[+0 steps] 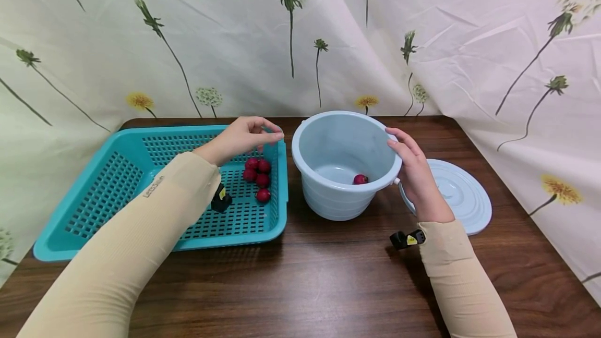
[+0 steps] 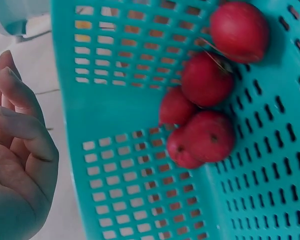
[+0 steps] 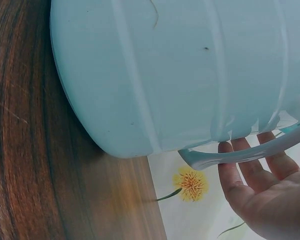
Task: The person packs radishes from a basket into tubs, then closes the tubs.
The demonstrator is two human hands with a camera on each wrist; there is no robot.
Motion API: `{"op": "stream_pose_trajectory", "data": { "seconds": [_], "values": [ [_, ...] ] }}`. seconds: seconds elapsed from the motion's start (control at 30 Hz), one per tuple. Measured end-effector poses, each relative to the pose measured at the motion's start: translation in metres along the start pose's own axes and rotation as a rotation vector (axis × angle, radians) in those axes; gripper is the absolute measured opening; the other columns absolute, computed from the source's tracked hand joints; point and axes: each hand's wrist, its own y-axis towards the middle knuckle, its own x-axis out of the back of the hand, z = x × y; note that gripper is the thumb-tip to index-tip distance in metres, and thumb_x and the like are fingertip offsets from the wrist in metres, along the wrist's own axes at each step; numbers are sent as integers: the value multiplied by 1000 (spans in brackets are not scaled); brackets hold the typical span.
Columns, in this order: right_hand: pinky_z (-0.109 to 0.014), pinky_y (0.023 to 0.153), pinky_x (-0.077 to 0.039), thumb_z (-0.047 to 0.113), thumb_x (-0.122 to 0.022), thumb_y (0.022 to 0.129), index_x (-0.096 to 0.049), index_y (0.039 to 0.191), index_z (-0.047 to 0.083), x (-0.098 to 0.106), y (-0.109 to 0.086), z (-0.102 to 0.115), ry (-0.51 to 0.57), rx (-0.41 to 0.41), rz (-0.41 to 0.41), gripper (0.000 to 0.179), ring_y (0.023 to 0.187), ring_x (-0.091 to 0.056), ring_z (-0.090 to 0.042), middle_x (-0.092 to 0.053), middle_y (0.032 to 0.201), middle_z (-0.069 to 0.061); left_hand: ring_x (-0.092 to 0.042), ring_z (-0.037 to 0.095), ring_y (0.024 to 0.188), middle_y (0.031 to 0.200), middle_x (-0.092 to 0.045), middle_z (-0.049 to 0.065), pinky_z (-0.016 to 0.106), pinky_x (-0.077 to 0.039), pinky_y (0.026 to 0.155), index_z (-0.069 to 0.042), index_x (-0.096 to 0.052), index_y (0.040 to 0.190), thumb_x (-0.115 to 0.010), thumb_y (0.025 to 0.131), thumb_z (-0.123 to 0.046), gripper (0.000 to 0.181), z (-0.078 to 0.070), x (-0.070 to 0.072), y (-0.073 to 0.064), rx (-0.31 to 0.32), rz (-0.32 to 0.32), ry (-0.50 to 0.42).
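My left hand (image 1: 244, 137) hovers at the right end of a teal perforated basket (image 1: 279, 213), fingers loosely bent and holding nothing. Below it, several round red radishes (image 1: 263, 180) lie together on the basket floor; the left wrist view shows these radishes (image 2: 210, 136) close up, with the hand (image 2: 20, 150) beyond the rim. A light blue bucket (image 1: 335, 202) stands upright just right of the basket. My right hand (image 1: 413, 171) grips its right rim, and in the right wrist view the fingers (image 3: 232, 172) reach past the bucket's handle (image 3: 250, 154). One radish (image 1: 360, 179) lies inside the bucket.
A light blue round lid (image 1: 462, 197) lies flat on the brown wooden table (image 1: 319, 280), right of the bucket and partly behind my right hand. Behind the table hangs a white cloth (image 1: 225, 40) printed with dandelions.
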Motion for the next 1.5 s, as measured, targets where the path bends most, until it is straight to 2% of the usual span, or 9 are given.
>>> {"op": "stream_pose_trajectory", "data": {
  "seconds": [0.2, 0.37, 0.5, 0.6, 0.73, 0.9, 1.03, 1.13, 1.5],
  "values": [
    [-36, 96, -39, 40, -57, 99, -56, 127, 31, 0, 0, -1, -3, -1, 0, 30, 118, -47, -16, -50, 131, 9, -58, 26, 79, 77, -58, 2, 31, -44, 62, -15, -64, 123, -65, 93, -47, 43, 9, 1, -1, 12, 7, -13],
    [-36, 96, -40, 40, -57, 99, -56, 127, 31, 0, 0, -1, -4, -4, -1, 30, 118, -47, -16, -50, 131, 8, -60, 25, 88, 90, -62, -1, 31, -46, 68, -16, -62, 126, -65, 94, -48, 45, 16, 2, -1, 53, 15, -29],
    [-36, 95, -40, 40, -56, 99, -56, 127, 31, 0, -1, 0, -5, -6, 0, 29, 118, -47, -16, -50, 131, 8, -59, 28, 95, 107, -64, 5, 32, -46, 73, -16, -59, 129, -63, 94, -48, 47, 23, 3, -2, 79, 28, -32],
    [-33, 91, -42, 38, -55, 100, -56, 127, 31, 0, -1, -1, -9, 1, 1, 28, 115, -48, -15, -51, 128, 8, -58, 30, 95, 114, -65, 10, 32, -45, 71, -16, -59, 129, -63, 94, -48, 48, 29, 4, -2, 84, 30, -31],
    [-30, 86, -44, 37, -54, 101, -57, 125, 31, 0, -1, -2, -8, 10, -2, 25, 110, -50, -14, -52, 125, 8, -58, 29, 92, 111, -67, 10, 32, -46, 67, -16, -59, 130, -63, 95, -48, 47, 37, 6, 0, 93, 25, -14],
    [-32, 88, -42, 37, -55, 100, -57, 124, 32, 1, -2, -2, 0, 7, -6, 25, 112, -49, -14, -52, 126, 8, -58, 28, 90, 112, -69, 12, 31, -44, 62, -16, -58, 132, -63, 95, -48, 49, 46, 6, 3, 106, 25, -12],
    [-33, 90, -42, 38, -56, 100, -57, 126, 31, 0, -1, -2, -4, 8, -8, 27, 113, -49, -14, -51, 127, 9, -60, 30, 95, 117, -68, 15, 31, -45, 63, -15, -56, 134, -62, 95, -47, 50, 53, 8, 5, 114, 19, -6],
    [-33, 90, -42, 39, -56, 100, -56, 127, 31, 0, -1, -1, -6, 11, -9, 28, 114, -48, -15, -51, 128, 8, -60, 32, 97, 113, -68, 15, 32, -46, 64, -16, -56, 135, -62, 96, -47, 50, 59, 9, 5, 121, 19, 8],
    [-31, 88, -43, 38, -55, 100, -57, 126, 31, -1, -2, 0, -9, 5, -9, 27, 112, -49, -14, -51, 126, 8, -64, 28, 88, 107, -71, 13, 33, -45, 63, -14, -55, 137, -59, 99, -39, 46, 72, 8, 5, 124, 47, 40]
  ]
}}
